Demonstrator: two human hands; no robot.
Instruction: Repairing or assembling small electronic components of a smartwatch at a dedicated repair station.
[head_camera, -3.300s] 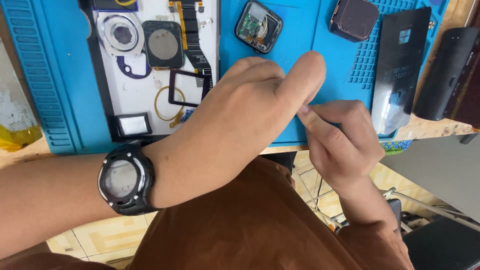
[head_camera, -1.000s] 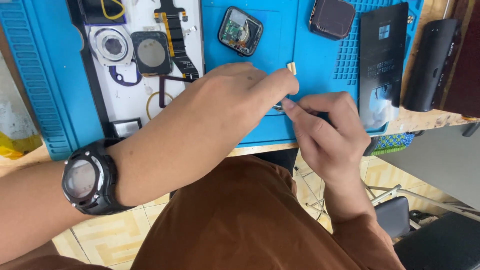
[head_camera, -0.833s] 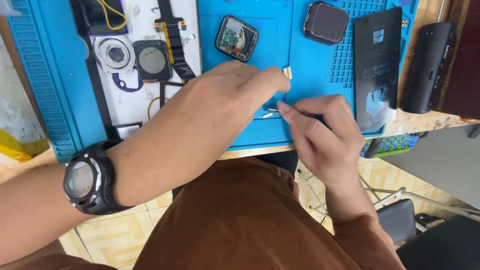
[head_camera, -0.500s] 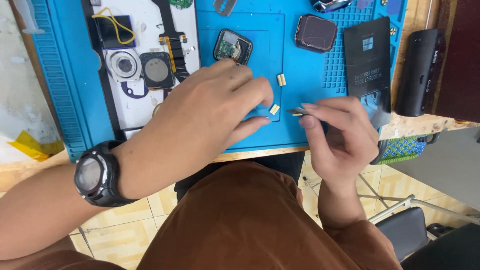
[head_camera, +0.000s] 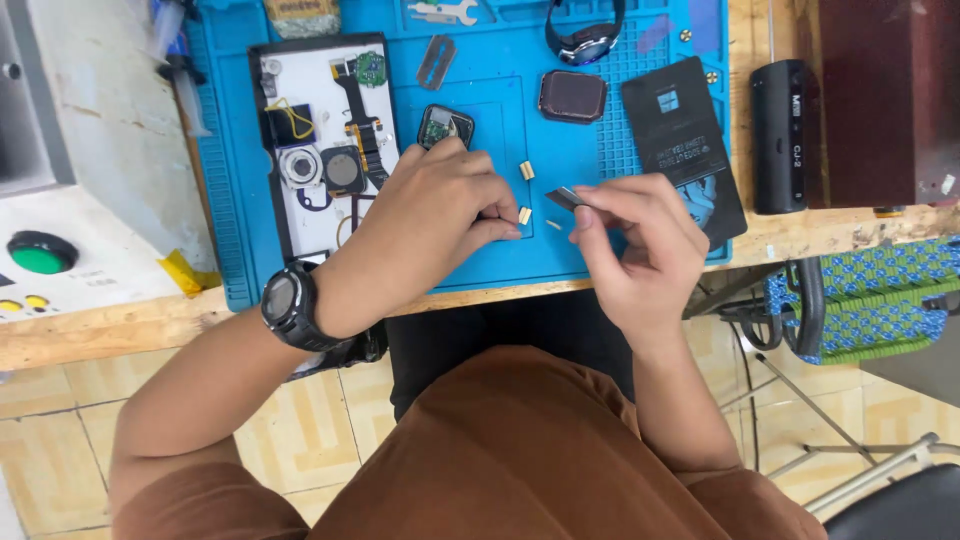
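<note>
Right hand (head_camera: 640, 240) fingers (head_camera: 590, 205) pinching a thin dark blade (head_camera: 563, 197), stiff, probably sharp: best held by its flat. Left hand (head_camera: 435, 225) fingers curled, pressing a tiny brass block (head_camera: 524, 215), likely light and slippery, on the blue mat (head_camera: 480, 250) covering the desk.

Wooden workbench (head_camera: 820, 235), pale yellow patterned tile floor (head_camera: 60, 440), woven blue-green chair seat (head_camera: 880, 305), even light.

A blue gridded work mat (head_camera: 640, 160) carries two small gold blocks (head_camera: 526, 171), a white tray (head_camera: 320, 90) and a black card (head_camera: 680, 130).
</note>
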